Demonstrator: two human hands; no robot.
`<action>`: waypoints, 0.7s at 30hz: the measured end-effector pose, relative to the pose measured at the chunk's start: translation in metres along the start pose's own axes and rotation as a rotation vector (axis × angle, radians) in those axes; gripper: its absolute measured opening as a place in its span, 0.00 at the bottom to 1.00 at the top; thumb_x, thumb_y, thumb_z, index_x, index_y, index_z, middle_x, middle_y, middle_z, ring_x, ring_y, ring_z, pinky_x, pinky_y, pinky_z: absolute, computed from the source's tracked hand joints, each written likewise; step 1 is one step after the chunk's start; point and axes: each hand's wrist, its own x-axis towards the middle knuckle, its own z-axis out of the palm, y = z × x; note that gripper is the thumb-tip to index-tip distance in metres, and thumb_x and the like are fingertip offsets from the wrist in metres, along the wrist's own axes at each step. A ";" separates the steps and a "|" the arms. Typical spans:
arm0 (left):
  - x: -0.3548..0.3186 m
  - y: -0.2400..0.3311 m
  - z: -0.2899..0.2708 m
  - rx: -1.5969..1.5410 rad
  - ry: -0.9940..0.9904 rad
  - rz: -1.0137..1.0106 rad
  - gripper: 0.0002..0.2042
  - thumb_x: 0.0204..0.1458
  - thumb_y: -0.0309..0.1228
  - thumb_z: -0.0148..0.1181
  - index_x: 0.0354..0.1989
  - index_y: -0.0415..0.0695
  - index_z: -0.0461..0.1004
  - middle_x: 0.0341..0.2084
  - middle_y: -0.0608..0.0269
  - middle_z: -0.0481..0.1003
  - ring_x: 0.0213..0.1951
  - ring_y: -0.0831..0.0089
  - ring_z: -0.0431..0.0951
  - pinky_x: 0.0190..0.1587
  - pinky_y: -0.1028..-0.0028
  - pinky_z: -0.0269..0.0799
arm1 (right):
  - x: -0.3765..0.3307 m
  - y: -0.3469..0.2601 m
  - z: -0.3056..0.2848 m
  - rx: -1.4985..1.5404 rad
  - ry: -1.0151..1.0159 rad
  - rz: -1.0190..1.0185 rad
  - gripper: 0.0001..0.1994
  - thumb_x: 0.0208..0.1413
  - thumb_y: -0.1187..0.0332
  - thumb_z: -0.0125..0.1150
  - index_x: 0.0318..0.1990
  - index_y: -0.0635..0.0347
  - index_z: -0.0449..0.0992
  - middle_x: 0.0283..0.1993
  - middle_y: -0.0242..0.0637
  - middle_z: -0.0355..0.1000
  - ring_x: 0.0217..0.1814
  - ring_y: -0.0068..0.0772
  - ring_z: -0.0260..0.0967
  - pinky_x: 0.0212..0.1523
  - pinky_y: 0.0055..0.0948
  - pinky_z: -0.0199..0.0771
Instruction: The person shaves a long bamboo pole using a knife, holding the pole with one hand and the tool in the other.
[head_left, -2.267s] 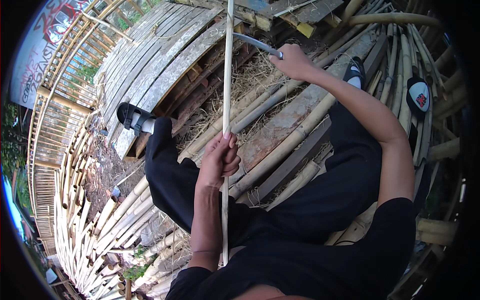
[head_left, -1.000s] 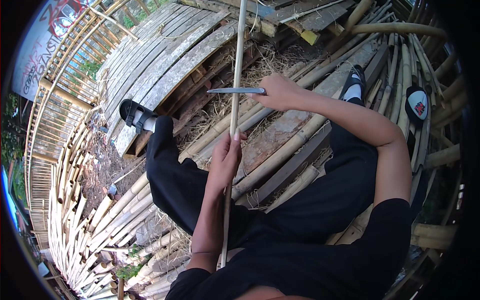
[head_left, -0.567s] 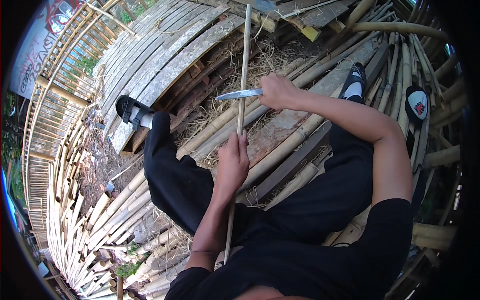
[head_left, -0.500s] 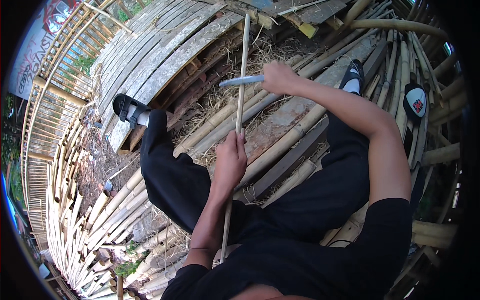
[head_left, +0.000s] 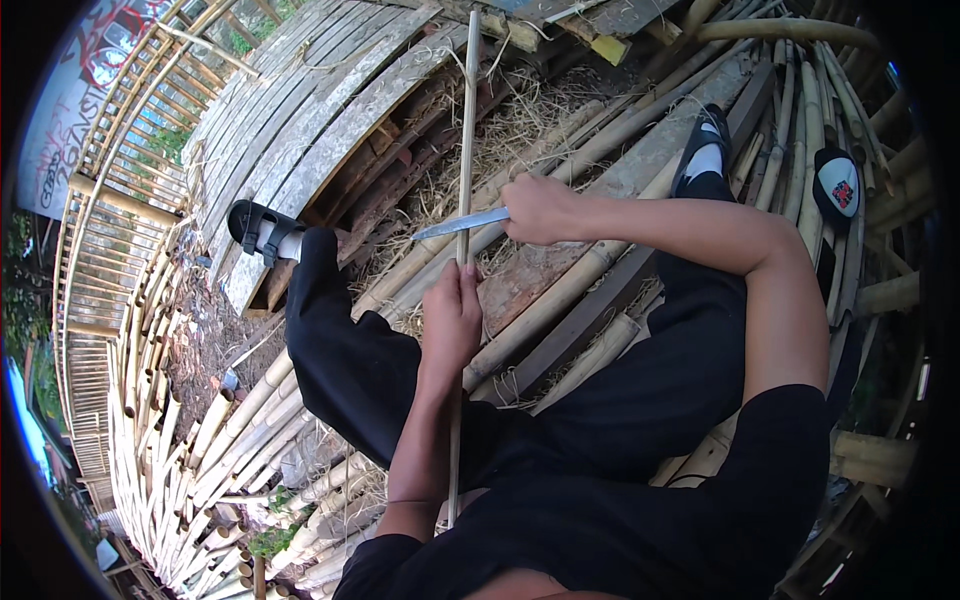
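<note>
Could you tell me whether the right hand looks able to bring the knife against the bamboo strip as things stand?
Probably yes: the right hand holds the knife across the bamboo strip, just above the gripping left hand.

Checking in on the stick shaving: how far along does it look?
Done: loose shavings lie heaped ahead of the legs. In hand: the left hand grips the thin bamboo stick, and the right hand lays the knife blade across it just above that grip. Left: cannot tell; the shaved surface is too fine to judge.

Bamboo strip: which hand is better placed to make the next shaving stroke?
Right. The right hand already holds the knife, blade laid against the bamboo strip; the left hand grips the strip below, steadying it.
</note>
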 end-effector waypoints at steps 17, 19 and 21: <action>-0.013 -0.011 -0.013 -0.560 -0.178 -0.259 0.13 0.64 0.38 0.42 0.32 0.43 0.65 0.11 0.77 0.58 0.11 0.88 0.52 0.14 0.83 0.46 | 0.032 0.175 -0.070 0.217 0.648 0.724 0.19 0.46 0.58 0.54 0.39 0.66 0.77 0.43 0.57 0.73 0.48 0.53 0.72 0.47 0.42 0.72; -0.013 -0.012 -0.016 -0.639 -0.218 -0.281 0.12 0.63 0.39 0.42 0.34 0.44 0.65 0.10 0.78 0.56 0.10 0.88 0.51 0.12 0.83 0.44 | 0.030 0.156 -0.057 0.377 0.451 0.658 0.18 0.46 0.59 0.55 0.31 0.69 0.77 0.36 0.58 0.74 0.43 0.55 0.72 0.43 0.42 0.72; -0.011 -0.009 -0.013 -0.727 -0.281 -0.310 0.12 0.64 0.39 0.42 0.35 0.44 0.64 0.10 0.78 0.54 0.09 0.89 0.49 0.10 0.84 0.42 | 0.022 0.139 -0.059 0.351 0.442 0.551 0.18 0.46 0.58 0.56 0.27 0.69 0.76 0.33 0.57 0.74 0.40 0.54 0.73 0.41 0.43 0.71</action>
